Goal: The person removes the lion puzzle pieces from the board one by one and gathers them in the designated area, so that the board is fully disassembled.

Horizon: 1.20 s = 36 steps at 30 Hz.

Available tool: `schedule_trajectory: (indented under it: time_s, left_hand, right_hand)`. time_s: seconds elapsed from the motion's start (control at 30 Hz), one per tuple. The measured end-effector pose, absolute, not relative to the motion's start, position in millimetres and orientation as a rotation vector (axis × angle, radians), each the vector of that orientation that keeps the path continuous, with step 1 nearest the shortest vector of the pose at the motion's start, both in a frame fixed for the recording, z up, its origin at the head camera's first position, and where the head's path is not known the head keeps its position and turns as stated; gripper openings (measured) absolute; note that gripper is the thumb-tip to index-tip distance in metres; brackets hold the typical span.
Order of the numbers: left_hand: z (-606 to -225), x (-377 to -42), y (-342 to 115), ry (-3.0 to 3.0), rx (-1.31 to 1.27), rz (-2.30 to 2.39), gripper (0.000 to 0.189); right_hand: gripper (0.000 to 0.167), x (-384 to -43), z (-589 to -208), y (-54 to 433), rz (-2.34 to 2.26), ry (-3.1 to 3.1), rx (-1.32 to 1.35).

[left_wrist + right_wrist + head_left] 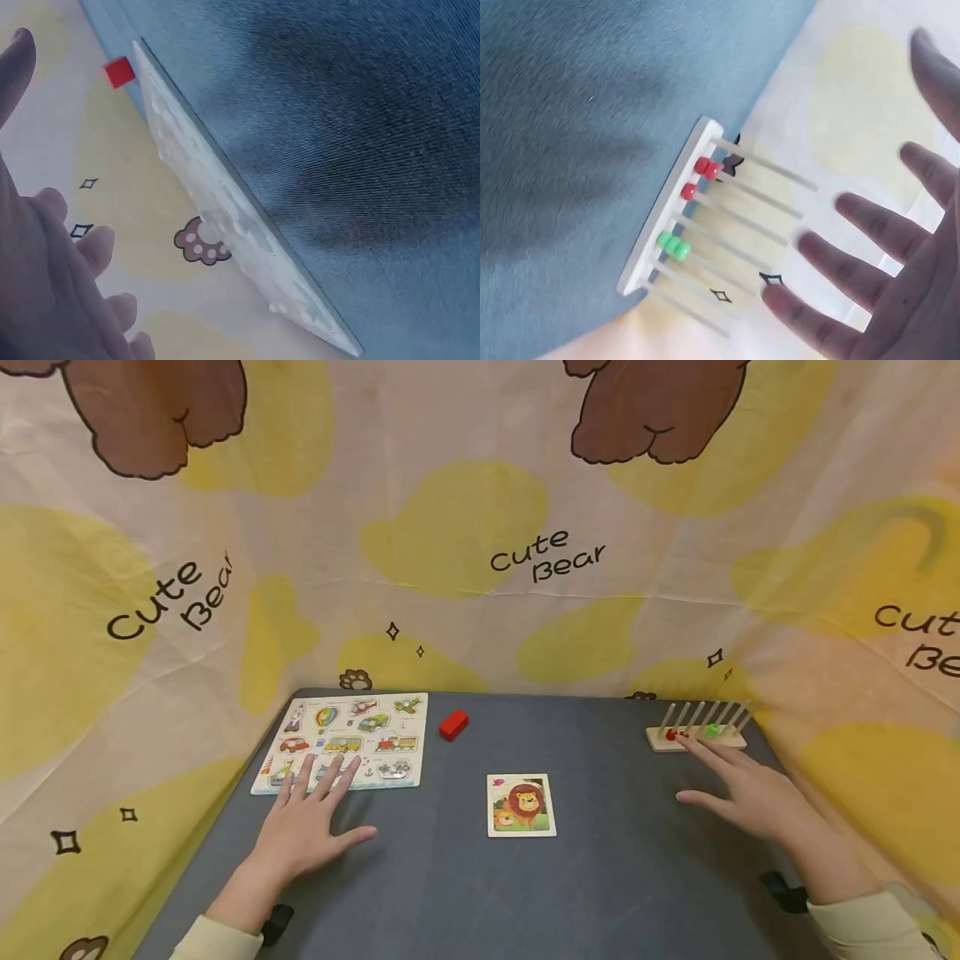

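Note:
My left hand (303, 831) hovers with fingers spread near the lower edge of a vehicle peg puzzle board (390, 768) and holds nothing. In the left wrist view, the puzzle board (217, 195) appears edge-on, apart from the fingers (97, 251). My right hand (753, 797), fingers also extended and holding nothing, is nearest a wooden peg stand (697, 745). Its fingertips overlap the stand in the head view, but the right wrist view shows a gap between the fingers (847, 270) and the stand (671, 199). Red and green beads (675, 246) sit on some pegs.
A lion picture card (522, 806) lies mid-table between the hands. Behind it, toward the back edge, is a red block (453, 725). The dark blue tabletop (480, 893) is bordered at the back and sides by a printed bear cloth (450, 543).

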<state>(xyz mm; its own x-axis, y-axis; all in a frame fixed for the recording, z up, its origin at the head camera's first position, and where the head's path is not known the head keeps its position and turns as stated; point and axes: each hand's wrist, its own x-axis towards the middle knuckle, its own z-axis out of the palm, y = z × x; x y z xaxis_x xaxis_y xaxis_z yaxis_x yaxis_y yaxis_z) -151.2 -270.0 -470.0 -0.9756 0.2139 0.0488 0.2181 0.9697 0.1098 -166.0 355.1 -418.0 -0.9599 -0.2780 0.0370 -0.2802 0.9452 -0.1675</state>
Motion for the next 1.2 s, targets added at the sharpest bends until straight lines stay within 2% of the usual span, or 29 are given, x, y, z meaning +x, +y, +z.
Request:
schedule_trajectory:
  time_s: [0.47,1.2]
  left_hand:
    - [-473.2,-151.8,-244.5,-3.036,-0.333,-0.249,0.099]
    - [-491.6,-162.0,-164.4,-3.010,-0.405,-0.507,0.099]
  right_hand:
    - [0.073,-177.2,-427.8,321.1,0.467,-2.976,0.464]
    - [0.063,-193.7,-444.9,278.5,0.631,-2.867,0.665]
